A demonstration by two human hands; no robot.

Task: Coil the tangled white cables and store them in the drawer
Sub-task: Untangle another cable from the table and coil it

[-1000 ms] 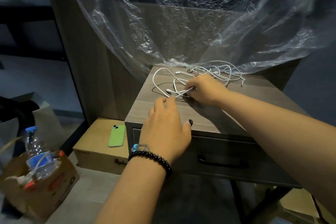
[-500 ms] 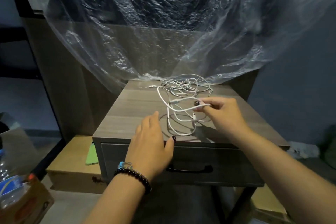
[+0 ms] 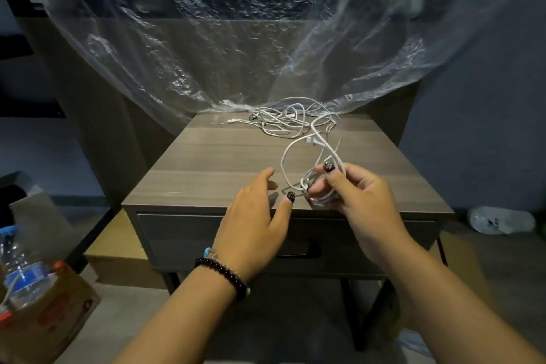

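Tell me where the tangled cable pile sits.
In the head view, the cable pile lies at the nightstand top's far edge, right of centre, beside the plastic sheet.

Cables on the counter (image 3: pixel 206 163), drawer (image 3: pixel 183 233) below its front edge.
Tangled cables (image 3: pixel 283 120) lie at the back; a box (image 3: pixel 118 260) sits left underneath, a bottle (image 3: pixel 17 272) farther left.

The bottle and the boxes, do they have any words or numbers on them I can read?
Nothing can be read.
Water bottle: blue label, print too blurred.
Cardboard box holding it: red marking, too blurred.
Box beside the nightstand: no print shows.
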